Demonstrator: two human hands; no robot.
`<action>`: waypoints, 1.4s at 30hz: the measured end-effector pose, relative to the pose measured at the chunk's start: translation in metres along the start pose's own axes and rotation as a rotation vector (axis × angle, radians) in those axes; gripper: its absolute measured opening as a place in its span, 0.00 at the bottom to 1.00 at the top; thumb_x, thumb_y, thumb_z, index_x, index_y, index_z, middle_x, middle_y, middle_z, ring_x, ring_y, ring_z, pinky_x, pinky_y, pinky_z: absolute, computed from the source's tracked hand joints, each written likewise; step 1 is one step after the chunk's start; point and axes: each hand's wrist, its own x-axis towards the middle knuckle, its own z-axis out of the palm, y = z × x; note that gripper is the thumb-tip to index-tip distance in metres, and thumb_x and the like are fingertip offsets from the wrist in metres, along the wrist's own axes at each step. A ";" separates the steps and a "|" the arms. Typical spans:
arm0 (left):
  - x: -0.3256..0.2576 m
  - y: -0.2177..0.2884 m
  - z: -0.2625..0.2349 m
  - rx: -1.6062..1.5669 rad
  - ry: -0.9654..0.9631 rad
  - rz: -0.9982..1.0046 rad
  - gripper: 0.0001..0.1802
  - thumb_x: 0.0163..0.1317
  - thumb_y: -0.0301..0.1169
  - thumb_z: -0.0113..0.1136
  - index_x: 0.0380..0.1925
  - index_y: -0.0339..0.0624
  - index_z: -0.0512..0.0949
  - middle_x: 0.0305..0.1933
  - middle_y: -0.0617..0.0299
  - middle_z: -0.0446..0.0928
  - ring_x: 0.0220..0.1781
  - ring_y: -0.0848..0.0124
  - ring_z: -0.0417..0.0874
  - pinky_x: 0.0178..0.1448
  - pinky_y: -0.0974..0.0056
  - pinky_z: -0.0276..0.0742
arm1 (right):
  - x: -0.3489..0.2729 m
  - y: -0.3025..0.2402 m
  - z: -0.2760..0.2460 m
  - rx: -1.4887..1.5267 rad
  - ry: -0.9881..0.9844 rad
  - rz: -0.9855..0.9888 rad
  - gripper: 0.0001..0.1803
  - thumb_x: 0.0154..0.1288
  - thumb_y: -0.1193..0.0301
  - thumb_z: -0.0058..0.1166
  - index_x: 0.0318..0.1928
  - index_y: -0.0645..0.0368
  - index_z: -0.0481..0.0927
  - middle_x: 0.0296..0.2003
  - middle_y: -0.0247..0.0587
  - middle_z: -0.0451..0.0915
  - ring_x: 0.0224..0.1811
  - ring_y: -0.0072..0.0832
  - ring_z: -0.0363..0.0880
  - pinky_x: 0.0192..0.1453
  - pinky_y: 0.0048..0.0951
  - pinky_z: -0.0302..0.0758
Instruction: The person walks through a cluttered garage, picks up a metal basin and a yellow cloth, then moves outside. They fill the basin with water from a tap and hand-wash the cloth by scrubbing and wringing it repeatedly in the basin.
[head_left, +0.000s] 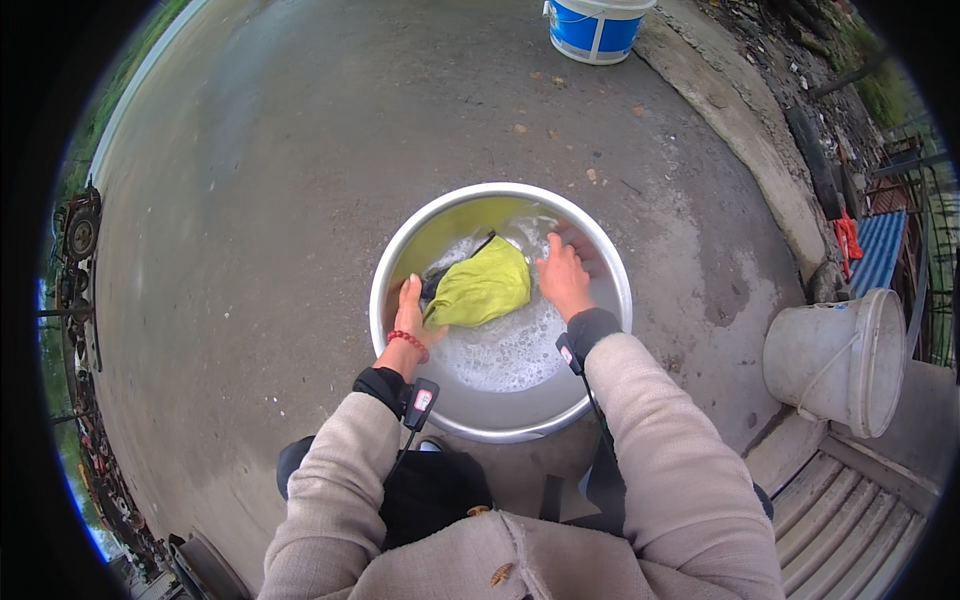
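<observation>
A round metal basin (500, 434) stands on the ground in front of me with foamy, bubbly water (500, 355) in it. In the water lies a bunched yellow-green cloth (486, 285), with a dark part showing along its left and upper edge. My left hand (408, 318), with a red bead bracelet at the wrist, is at the basin's left inner side. Its fingers are stretched out, and the thumb side meets or nearly meets the cloth's lower left corner. Over the water right of the cloth, my right hand (566, 278) has its fingers apart and holds nothing.
A blue and white bucket (594, 32) stands at the far right of centre. To my right, a dirty white bucket (825, 355) lies tilted beside a slatted bench (850, 525). A raised concrete edge (740, 130) runs along the right, with a blue corrugated sheet (880, 250) beyond.
</observation>
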 end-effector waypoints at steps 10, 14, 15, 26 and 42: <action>0.010 -0.023 -0.011 0.109 0.211 -0.188 0.38 0.65 0.57 0.46 0.71 0.58 0.49 0.77 0.63 0.38 0.76 0.47 0.41 0.63 0.23 0.47 | -0.008 0.002 0.018 0.150 -0.046 -0.301 0.30 0.58 0.51 0.55 0.61 0.42 0.70 0.67 0.43 0.58 0.69 0.43 0.54 0.64 0.61 0.54; 0.005 -0.035 -0.011 0.024 0.106 -0.387 0.41 0.64 0.63 0.39 0.70 0.55 0.50 0.76 0.58 0.44 0.75 0.47 0.43 0.62 0.22 0.47 | -0.034 -0.006 0.034 -0.168 -0.053 -0.198 0.30 0.56 0.51 0.59 0.55 0.53 0.74 0.59 0.51 0.68 0.64 0.48 0.59 0.65 0.45 0.58; 0.007 -0.039 -0.011 -0.011 0.024 -0.350 0.42 0.63 0.65 0.39 0.69 0.54 0.52 0.75 0.57 0.47 0.75 0.47 0.46 0.63 0.23 0.47 | -0.026 -0.019 0.045 0.003 -0.023 -0.255 0.28 0.56 0.52 0.59 0.52 0.56 0.75 0.58 0.53 0.69 0.63 0.48 0.62 0.63 0.43 0.62; 0.068 -0.055 -0.054 0.425 -0.379 0.445 0.29 0.63 0.60 0.48 0.45 0.46 0.76 0.46 0.59 0.79 0.50 0.61 0.79 0.54 0.56 0.74 | -0.081 -0.130 0.046 0.903 -0.071 -0.176 0.18 0.55 0.62 0.54 0.39 0.65 0.77 0.32 0.58 0.79 0.37 0.53 0.79 0.40 0.43 0.74; 0.032 -0.057 -0.001 -0.277 -0.483 -0.101 0.20 0.70 0.44 0.45 0.54 0.44 0.69 0.50 0.59 0.77 0.52 0.64 0.78 0.56 0.59 0.73 | -0.059 -0.086 0.007 0.514 0.055 -0.293 0.16 0.61 0.61 0.54 0.37 0.62 0.71 0.32 0.59 0.77 0.37 0.58 0.75 0.40 0.47 0.72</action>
